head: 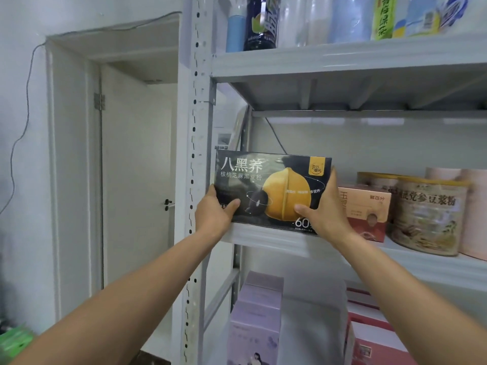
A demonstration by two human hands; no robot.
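Shelving is the work in hand: we hold the black box (271, 191) at the left end of the middle shelf (263, 237), its lower edge at the shelf's front lip. Whether it already bears on the shelf or hangs just above it, we cannot tell.

Our left hand (214, 209) grasps the box's lower left corner, thumb curled over the printed front, the other fingers hidden behind it. Our right hand (324, 209) grasps the right end, thumb pressed on the front and fingers running up the side edge.

We judge the box to be on the point of being set in place, with neither grip let go. The next move, as we see it, calls for a level push straight back into the bay. The left end must stay free of the upright post (196, 154), and the right end off the pink box (366, 209) just beside it. A round tin (427, 214) stands further right. Only once the base sits fully on the shelf should both grips ease.

The box stands on its long edge. Its long axis runs left to right along the shelf front, and the printed face points out toward us, lettering upright.
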